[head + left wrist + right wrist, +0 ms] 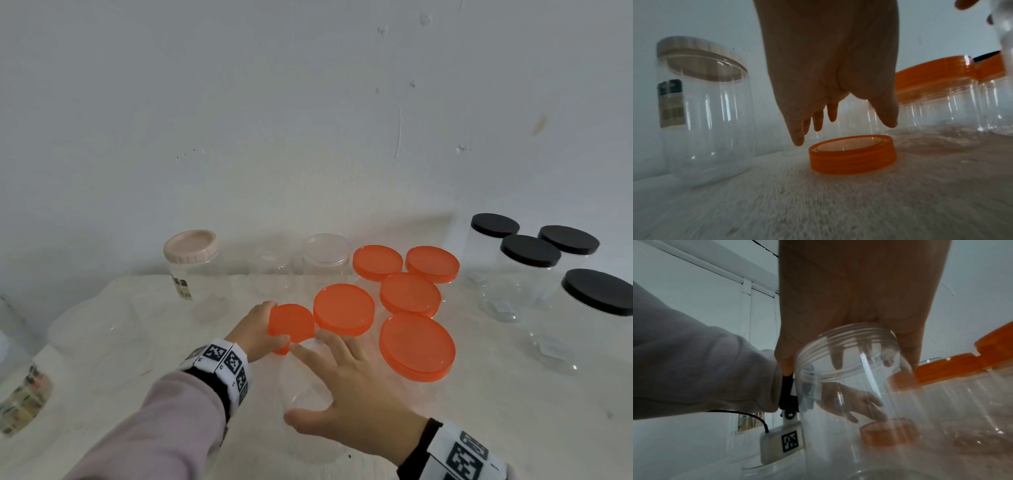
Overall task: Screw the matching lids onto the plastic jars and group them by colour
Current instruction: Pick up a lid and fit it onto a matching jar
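Fingers of the left hand (830, 65) hang straight and loose just above a small orange lid (852, 155) that lies threads-up on the cloth-covered table (818, 203); in the left wrist view nothing touches it yet, though the head view makes the hand look as if it is at the lid's edge. Beside it the right hand (356, 404) is curled over the open mouth of a clear lidless jar (859, 394), gripping its threaded rim from above, near the table's front edge.

Five orange-lidded jars (344, 308) crowd just behind and to the right, four black-lidded jars (530, 250) stand at the back right, and a pink-lidded jar (191, 246) at the back left with two uncapped clear jars next to it.

Risks, as I judge them: the lid lies inverted, so it must be flipped before it meets the thread, and a smooth shallow rim could slip from the fingertips. The right palm covers the jar mouth and must shift to the wall, when the light jar may tip into its close neighbours. Cross-threading is likely if the lid goes on tilted.
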The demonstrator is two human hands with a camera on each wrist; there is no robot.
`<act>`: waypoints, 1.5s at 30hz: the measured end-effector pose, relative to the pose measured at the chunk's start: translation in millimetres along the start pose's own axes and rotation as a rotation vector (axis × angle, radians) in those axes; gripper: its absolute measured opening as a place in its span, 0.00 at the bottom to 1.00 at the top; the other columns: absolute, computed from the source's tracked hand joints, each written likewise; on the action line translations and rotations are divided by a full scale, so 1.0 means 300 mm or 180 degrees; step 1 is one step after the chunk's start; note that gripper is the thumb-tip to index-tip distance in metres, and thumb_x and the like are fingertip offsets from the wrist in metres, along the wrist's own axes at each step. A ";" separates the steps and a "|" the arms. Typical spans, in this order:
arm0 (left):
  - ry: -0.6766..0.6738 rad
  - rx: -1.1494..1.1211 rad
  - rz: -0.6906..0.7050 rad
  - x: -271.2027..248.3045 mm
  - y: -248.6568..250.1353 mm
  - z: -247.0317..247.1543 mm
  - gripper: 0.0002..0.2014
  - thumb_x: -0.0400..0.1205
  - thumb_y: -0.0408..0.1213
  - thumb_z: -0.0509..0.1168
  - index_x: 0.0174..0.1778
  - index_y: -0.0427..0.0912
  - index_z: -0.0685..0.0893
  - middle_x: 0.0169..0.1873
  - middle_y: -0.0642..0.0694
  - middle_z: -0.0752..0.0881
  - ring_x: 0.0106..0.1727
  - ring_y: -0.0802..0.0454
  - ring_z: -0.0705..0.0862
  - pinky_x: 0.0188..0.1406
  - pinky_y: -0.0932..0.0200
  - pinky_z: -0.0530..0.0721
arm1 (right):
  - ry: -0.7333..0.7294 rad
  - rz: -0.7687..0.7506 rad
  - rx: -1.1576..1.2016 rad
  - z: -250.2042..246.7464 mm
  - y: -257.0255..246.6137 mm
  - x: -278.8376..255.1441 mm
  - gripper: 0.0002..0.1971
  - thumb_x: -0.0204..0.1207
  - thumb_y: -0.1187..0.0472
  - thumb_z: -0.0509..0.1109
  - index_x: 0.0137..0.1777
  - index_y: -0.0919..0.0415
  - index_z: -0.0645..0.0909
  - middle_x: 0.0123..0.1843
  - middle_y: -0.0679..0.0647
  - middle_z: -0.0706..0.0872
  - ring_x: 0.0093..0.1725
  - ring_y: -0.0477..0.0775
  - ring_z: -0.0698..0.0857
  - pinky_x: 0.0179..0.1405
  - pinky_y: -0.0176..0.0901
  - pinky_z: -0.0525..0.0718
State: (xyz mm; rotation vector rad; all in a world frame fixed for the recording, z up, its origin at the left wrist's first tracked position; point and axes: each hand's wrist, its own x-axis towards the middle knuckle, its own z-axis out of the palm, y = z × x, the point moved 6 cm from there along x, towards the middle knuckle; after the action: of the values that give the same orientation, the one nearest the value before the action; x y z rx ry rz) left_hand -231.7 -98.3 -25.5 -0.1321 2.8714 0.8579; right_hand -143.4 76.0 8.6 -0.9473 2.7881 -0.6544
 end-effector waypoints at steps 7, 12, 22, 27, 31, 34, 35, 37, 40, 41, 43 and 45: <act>-0.0415 0.0744 -0.0199 0.078 0.019 0.063 0.46 0.78 0.55 0.69 0.84 0.43 0.51 0.83 0.40 0.54 0.82 0.41 0.58 0.79 0.46 0.62 | 0.0013 -0.0040 0.0283 -0.001 0.002 0.000 0.43 0.67 0.30 0.67 0.80 0.31 0.50 0.82 0.36 0.47 0.79 0.43 0.42 0.79 0.55 0.58; -0.0395 0.1030 -0.0287 0.064 0.001 0.071 0.41 0.78 0.51 0.68 0.83 0.45 0.54 0.78 0.40 0.60 0.76 0.42 0.68 0.73 0.48 0.71 | -0.0086 -0.0055 0.0287 -0.005 0.000 0.002 0.44 0.68 0.30 0.66 0.78 0.27 0.43 0.82 0.37 0.46 0.80 0.45 0.40 0.80 0.60 0.57; -0.0078 0.0102 -0.0494 -0.048 -0.099 -0.047 0.50 0.67 0.58 0.77 0.81 0.48 0.58 0.74 0.42 0.65 0.71 0.45 0.72 0.71 0.49 0.74 | -0.0217 -0.0088 0.0230 -0.014 -0.001 0.002 0.49 0.64 0.34 0.73 0.82 0.34 0.49 0.81 0.35 0.44 0.79 0.44 0.43 0.79 0.55 0.60; 0.0423 -0.0309 -0.0390 -0.143 -0.138 -0.151 0.52 0.64 0.62 0.77 0.80 0.49 0.60 0.72 0.44 0.70 0.63 0.51 0.74 0.63 0.55 0.75 | -0.0176 -0.0027 0.0273 -0.005 -0.025 0.062 0.49 0.62 0.37 0.74 0.82 0.38 0.53 0.78 0.36 0.50 0.76 0.47 0.50 0.75 0.49 0.65; 0.0843 -0.0638 -0.0480 -0.225 -0.181 -0.207 0.50 0.65 0.59 0.78 0.80 0.50 0.62 0.72 0.44 0.69 0.66 0.47 0.74 0.64 0.52 0.76 | -0.0150 0.0044 0.0314 0.016 -0.049 0.173 0.49 0.61 0.35 0.75 0.81 0.39 0.55 0.78 0.40 0.53 0.74 0.49 0.54 0.74 0.51 0.66; 0.1104 -0.0875 -0.0585 -0.283 -0.213 -0.235 0.49 0.65 0.57 0.79 0.80 0.51 0.62 0.73 0.45 0.69 0.68 0.47 0.74 0.65 0.50 0.76 | -0.0121 0.0158 0.0385 0.023 -0.059 0.267 0.50 0.60 0.34 0.76 0.81 0.40 0.56 0.78 0.44 0.55 0.75 0.52 0.54 0.75 0.53 0.65; 0.1165 -0.0948 -0.0614 -0.299 -0.223 -0.242 0.49 0.65 0.57 0.79 0.79 0.51 0.62 0.73 0.45 0.69 0.67 0.47 0.74 0.65 0.50 0.76 | -0.0104 0.0202 0.0419 0.023 -0.062 0.298 0.51 0.60 0.34 0.76 0.81 0.41 0.56 0.79 0.45 0.55 0.76 0.54 0.54 0.76 0.54 0.64; 0.1261 -0.1070 -0.0665 -0.329 -0.241 -0.251 0.49 0.65 0.56 0.79 0.79 0.52 0.63 0.73 0.46 0.69 0.64 0.49 0.74 0.62 0.52 0.77 | -0.0063 0.0277 0.0454 0.021 -0.070 0.356 0.51 0.61 0.33 0.76 0.82 0.44 0.56 0.80 0.48 0.55 0.78 0.56 0.54 0.77 0.56 0.63; 0.1396 -0.1214 -0.0729 -0.362 -0.267 -0.260 0.48 0.65 0.55 0.79 0.78 0.53 0.63 0.71 0.48 0.68 0.60 0.53 0.72 0.56 0.55 0.75 | -0.0062 0.0343 0.0524 0.019 -0.085 0.436 0.49 0.65 0.33 0.74 0.83 0.48 0.56 0.82 0.51 0.54 0.79 0.59 0.54 0.77 0.57 0.62; 0.1440 -0.1274 -0.0742 -0.369 -0.274 -0.262 0.47 0.65 0.54 0.80 0.78 0.54 0.63 0.70 0.49 0.68 0.60 0.53 0.72 0.55 0.55 0.74 | -0.0084 0.0359 0.0599 0.018 -0.089 0.461 0.48 0.67 0.34 0.74 0.83 0.49 0.56 0.82 0.52 0.54 0.80 0.59 0.53 0.77 0.57 0.62; 0.1500 -0.1396 -0.0746 -0.379 -0.284 -0.266 0.48 0.64 0.55 0.81 0.77 0.54 0.64 0.68 0.50 0.68 0.60 0.53 0.72 0.55 0.56 0.74 | -0.0157 0.0368 0.0734 0.013 -0.096 0.510 0.45 0.72 0.38 0.73 0.83 0.51 0.55 0.82 0.55 0.54 0.81 0.59 0.54 0.78 0.57 0.62; 0.1522 -0.1512 -0.0726 -0.381 -0.287 -0.271 0.49 0.61 0.57 0.81 0.77 0.54 0.65 0.68 0.51 0.69 0.61 0.52 0.73 0.57 0.54 0.76 | -0.0286 0.0374 0.0758 0.008 -0.100 0.555 0.41 0.77 0.43 0.70 0.84 0.54 0.54 0.83 0.57 0.55 0.81 0.60 0.57 0.78 0.57 0.62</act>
State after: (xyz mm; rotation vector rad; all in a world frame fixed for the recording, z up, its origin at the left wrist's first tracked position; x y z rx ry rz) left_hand -117.2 -209.9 13.6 -0.7958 2.8950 1.6236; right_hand -258.8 -47.0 23.1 -0.7419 2.5906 -0.8782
